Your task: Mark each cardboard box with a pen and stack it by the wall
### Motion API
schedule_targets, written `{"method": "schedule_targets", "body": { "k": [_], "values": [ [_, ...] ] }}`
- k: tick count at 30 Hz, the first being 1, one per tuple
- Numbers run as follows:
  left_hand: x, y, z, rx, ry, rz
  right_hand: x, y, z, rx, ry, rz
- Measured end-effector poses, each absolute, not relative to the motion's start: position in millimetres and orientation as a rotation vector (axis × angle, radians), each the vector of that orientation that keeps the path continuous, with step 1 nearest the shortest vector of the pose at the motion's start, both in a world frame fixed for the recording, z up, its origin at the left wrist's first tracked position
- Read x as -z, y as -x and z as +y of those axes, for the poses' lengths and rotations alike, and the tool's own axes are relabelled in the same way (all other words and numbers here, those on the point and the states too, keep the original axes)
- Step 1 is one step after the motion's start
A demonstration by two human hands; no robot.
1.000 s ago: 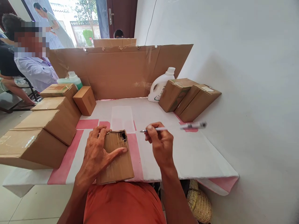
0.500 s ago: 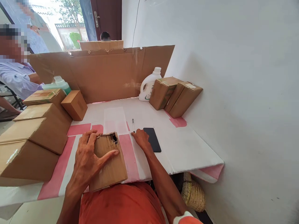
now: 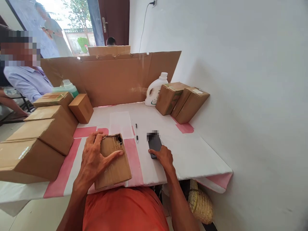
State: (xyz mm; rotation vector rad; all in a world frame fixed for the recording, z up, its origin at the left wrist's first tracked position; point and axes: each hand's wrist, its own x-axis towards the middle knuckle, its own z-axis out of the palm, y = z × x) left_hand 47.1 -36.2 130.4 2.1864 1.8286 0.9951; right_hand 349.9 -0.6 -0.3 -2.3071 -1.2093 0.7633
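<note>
At left, row of brown cartons (image 3: 54, 162) on white-and-pink cloth (image 3: 190, 155). Next, left hand (image 3: 93, 156), thumb and fingers spread, resting over a cardboard box (image 3: 115, 173) at the near edge. Then pen (image 3: 137, 132), lying apart from both hands; dark phone (image 3: 155, 144), near end gripped in the right hand (image 3: 165, 156). Right rear, brown boxes (image 3: 192, 105).

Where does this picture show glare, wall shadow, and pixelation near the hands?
Head view: glare on top of the nearest left box; head view: soft shadow on the white wall above the right boxes; head view: pixelated blocks covering the far end of the phone.
</note>
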Motion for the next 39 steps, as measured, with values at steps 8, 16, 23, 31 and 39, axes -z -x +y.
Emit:
{"method": "schedule_targets", "body": {
  "k": [8, 16, 23, 31, 39],
  "values": [
    [-131, -51, -38, -1.002, -2.172, 1.825, -2, -333, -66, -1.46, 1.38, -0.71],
    [-129, -48, -37, -1.017, -2.226, 1.8, -98, -280, -107, -1.761, 0.729, -0.619],
    [-124, -45, -42, -1.047, -2.264, 1.736, -115, -235, -110, -1.869, 0.516, -0.774],
    [-126, -48, -50, -1.054, -2.18, 1.732, -104, -235, -119, -1.862, 0.542, -0.737],
    [-122, -45, -53, -1.069, -2.174, 1.75, -105, -232, -123, -1.865, 0.545, -0.764]
  ]
}}
